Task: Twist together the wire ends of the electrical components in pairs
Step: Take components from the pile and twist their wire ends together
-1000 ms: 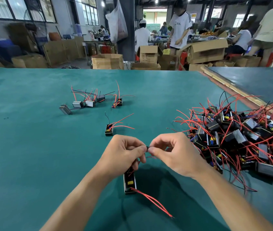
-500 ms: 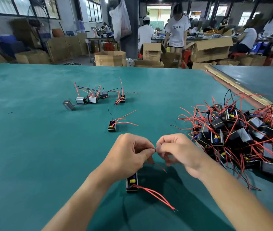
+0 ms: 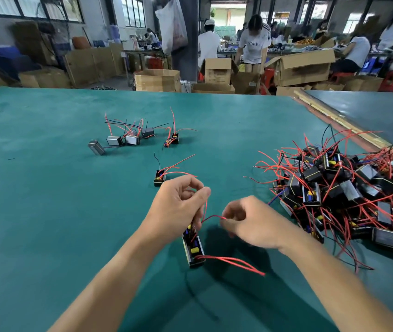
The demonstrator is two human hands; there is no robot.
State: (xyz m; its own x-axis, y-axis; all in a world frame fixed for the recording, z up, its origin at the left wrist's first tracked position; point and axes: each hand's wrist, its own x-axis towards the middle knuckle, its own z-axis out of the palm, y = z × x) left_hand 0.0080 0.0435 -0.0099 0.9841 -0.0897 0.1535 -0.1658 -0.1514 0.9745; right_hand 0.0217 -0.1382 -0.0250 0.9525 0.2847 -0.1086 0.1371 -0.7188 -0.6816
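- Premises: factory assembly workshop.
- Broad green counter [image 3: 46,188] carries a heap of wired components [image 3: 334,188] at right.
- Far side: open cardboard cartons [image 3: 303,70], several workers [image 3: 254,46] among them, and industrial windows [image 3: 34,6] at far left.

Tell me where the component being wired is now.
Head view: the component is low at centre on the green table, under the left hand holding its red wire, left of the big pile.

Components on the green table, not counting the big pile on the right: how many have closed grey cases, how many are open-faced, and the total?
Closed grey-case components: 4
Open-faced components: 3, one with its red wires pinched by the left hand and right hand
Total: 7
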